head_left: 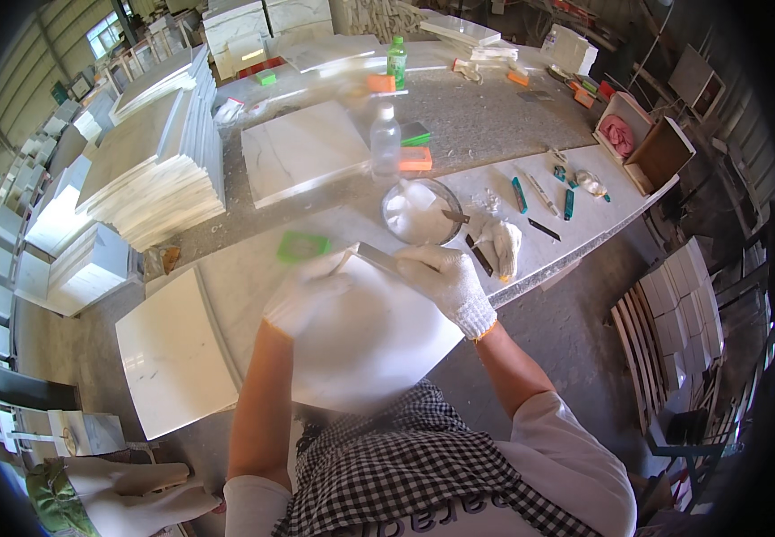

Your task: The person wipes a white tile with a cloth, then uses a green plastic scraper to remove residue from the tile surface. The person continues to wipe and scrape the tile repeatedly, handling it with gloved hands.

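Upper left, a tile stack (159, 157); centre, a green block (303, 246) beside the left hand (311, 291), its bent fingers' grip too blurred to judge; a white tile (369, 336), below a bowl (392, 231), pinched in the right hand (445, 282); then a loose glove (505, 251).
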